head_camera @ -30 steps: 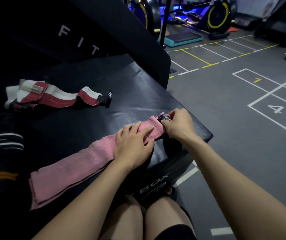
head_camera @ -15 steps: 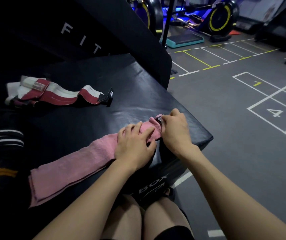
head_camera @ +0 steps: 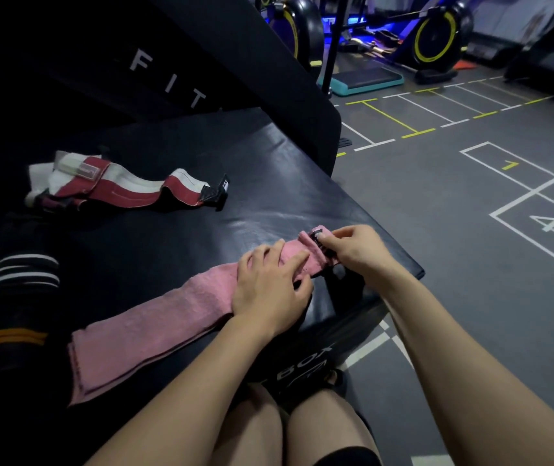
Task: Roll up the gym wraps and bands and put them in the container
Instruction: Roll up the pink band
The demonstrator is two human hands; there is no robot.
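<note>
Dim gym. Grey floor (head_camera: 436, 203) marked with white and yellow lines, numbered squares 1 and 4. Black padded desk (head_camera: 201, 230). Yellow-rimmed exercise machines (head_camera: 436, 38) behind, blue-lit. Teal step platform (head_camera: 366, 80).

The wrap (head_camera: 154, 324) under the hands is plain pink, with a small black tag (head_camera: 315, 238) at its far end, and it lies on a glossy black counter (head_camera: 268, 183). A second wrap (head_camera: 127, 188) is red with a broad white stripe and a black end. The floor (head_camera: 470, 297) is grey, marked with white and yellow lines.
</note>
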